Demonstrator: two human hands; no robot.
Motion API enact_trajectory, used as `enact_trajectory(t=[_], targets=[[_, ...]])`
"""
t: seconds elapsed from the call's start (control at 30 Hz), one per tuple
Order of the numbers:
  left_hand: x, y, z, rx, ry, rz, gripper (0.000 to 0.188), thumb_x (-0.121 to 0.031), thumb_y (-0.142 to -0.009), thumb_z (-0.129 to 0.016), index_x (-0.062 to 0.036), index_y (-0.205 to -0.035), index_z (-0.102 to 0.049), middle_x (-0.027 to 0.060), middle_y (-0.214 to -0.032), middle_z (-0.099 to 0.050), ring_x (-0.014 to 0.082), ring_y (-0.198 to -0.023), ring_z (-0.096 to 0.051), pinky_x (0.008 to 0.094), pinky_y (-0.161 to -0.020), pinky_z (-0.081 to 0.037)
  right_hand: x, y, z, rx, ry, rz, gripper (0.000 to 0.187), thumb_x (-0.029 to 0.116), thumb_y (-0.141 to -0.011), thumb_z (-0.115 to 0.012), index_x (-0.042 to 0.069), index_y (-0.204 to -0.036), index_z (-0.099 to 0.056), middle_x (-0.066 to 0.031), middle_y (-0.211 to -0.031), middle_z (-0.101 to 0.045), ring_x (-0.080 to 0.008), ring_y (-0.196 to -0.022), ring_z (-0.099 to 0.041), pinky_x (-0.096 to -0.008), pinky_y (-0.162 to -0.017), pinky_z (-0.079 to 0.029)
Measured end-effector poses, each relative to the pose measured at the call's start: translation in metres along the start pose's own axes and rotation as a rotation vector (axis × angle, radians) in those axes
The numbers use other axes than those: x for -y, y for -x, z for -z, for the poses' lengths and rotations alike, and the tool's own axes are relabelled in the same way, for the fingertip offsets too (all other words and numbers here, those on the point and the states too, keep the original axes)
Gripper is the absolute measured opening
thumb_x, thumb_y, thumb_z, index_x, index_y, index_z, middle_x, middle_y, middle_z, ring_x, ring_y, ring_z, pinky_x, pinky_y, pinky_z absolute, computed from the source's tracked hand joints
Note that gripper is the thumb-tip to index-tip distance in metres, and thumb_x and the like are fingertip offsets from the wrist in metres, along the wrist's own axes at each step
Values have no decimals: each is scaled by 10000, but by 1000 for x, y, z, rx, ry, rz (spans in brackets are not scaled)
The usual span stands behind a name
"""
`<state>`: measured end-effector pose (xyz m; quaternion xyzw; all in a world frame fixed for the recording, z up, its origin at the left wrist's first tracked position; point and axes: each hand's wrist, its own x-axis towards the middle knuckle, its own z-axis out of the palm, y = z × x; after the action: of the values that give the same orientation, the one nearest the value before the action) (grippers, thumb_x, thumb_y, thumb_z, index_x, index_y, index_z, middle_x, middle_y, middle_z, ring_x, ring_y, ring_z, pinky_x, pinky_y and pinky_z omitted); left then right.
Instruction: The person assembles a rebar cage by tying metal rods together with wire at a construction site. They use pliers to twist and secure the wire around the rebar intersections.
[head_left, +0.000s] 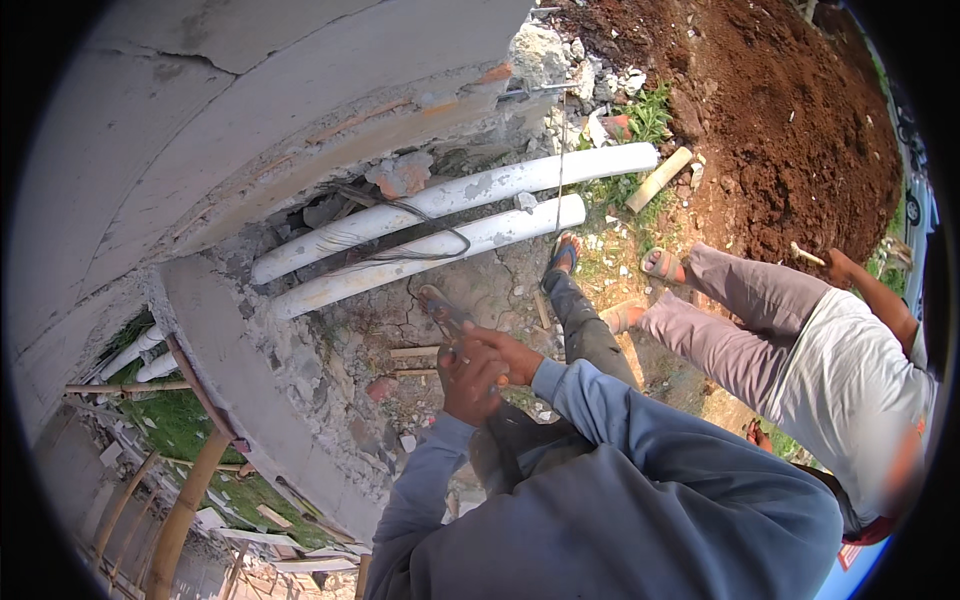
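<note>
My left hand and my right hand meet in front of my body, fingers bent and pressed together. Whatever lies between them, if anything, is hidden or too small to make out. Just beyond, two white pipes, the far pipe and the near pipe, run side by side out of a broken concrete gap. A loose bundle of thin dark wire lies across the pipes. My sandalled feet stand on the ground below, close to the near pipe.
A cracked concrete wall rises at the left, above a concrete ledge. At the right stands another person, a pale stick in one hand. Reddish soil, a wood block, rubble and bamboo poles lie around.
</note>
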<state>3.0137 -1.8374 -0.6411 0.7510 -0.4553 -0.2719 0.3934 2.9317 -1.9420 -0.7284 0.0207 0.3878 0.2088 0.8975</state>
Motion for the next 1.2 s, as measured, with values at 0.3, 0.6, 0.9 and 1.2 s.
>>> enact_trajectory(t=[0.3, 0.6, 0.9, 1.2], targets=[[-119, -118, -83, 61, 84, 240, 289, -24, -798, -573, -47, -1076, -650, 140, -1206, -606, 371, -1132, -563, 445, -969, -454, 186, 186, 147, -464, 88, 345, 251, 248, -975, -446, 60, -1129, -506, -52, -791, -586, -159, -597, -564, -303, -566, -546], [-64, -166, -13, -672, 188, 578, 212, -122, -948, -551, 26, -1084, -618, 133, -1104, -648, 220, -995, -626, 353, -869, -511, 238, 208, 232, -642, 156, 492, 198, 220, -949, -476, 62, -1069, -483, -68, -798, -605, -162, -568, -573, -311, -470, -523], [41, -184, -91, -335, 55, 692, 167, -111, -927, -594, -13, -1048, -656, 56, -923, -675, 133, -848, -611, 265, -781, -478, 259, 132, 236, -715, 497, 502, 687, 151, -834, -588, 167, -1472, -334, -41, -871, -592, -129, -644, -566, -269, -533, -488], [139, -182, -125, -283, 362, 820, 188, -139, -962, -576, 6, -1060, -644, 96, -979, -686, 133, -870, -638, 266, -796, -500, 321, 75, 253, -1088, 1195, 731, 717, 117, -772, -639, 83, -1430, -356, -244, -1112, -577, -439, -1018, -564, -488, -883, -457]])
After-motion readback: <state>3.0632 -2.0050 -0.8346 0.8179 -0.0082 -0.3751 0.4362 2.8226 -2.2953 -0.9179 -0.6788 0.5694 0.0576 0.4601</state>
